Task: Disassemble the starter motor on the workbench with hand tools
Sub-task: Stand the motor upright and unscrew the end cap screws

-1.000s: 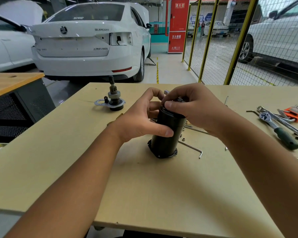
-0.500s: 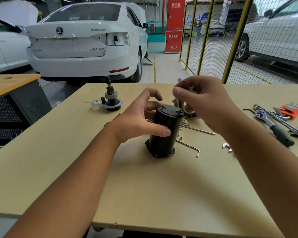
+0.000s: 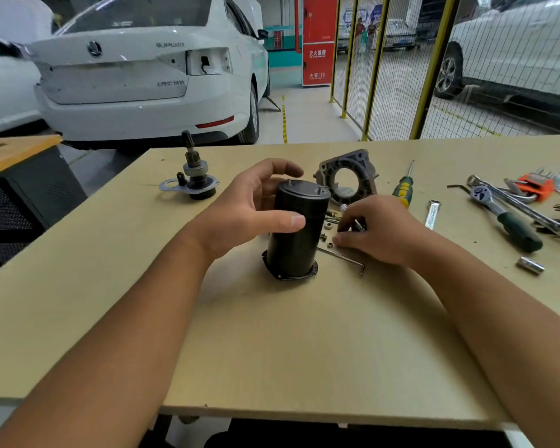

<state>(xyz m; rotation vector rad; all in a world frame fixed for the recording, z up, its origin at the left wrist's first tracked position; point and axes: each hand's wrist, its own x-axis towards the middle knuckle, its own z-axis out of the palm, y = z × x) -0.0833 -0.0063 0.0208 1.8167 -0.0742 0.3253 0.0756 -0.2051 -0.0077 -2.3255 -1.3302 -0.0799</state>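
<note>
Head view: compared with half a second earlier, the right hand (image 3: 380,232) has been lowered from above the motor housing (image 3: 296,229) to the bench (image 3: 304,350), and the grey end cover (image 3: 346,177), then raised in that hand, is now seen propped on the bench behind the housing.

At far left a pinion and shaft assembly (image 3: 193,179) of dull steel stands upright on a flat plate. The left hand (image 3: 249,210) is wrapped around the smooth black cylindrical housing, fingers curved behind its top rim and thumb pressed across its front; the housing stands upright on its flanged base near the bench centre, two thin studs rising from its top.

Just to its right small nuts and bolts (image 3: 328,229) are scattered beside a bent hex key (image 3: 343,258). The right hand rests among them, fingers curled down onto the hardware; whether anything is pinched cannot be told.

Further right lie a green-and-yellow screwdriver (image 3: 403,190), a ratchet (image 3: 505,216) with a dark green handle, and a shiny socket (image 3: 530,265).
</note>
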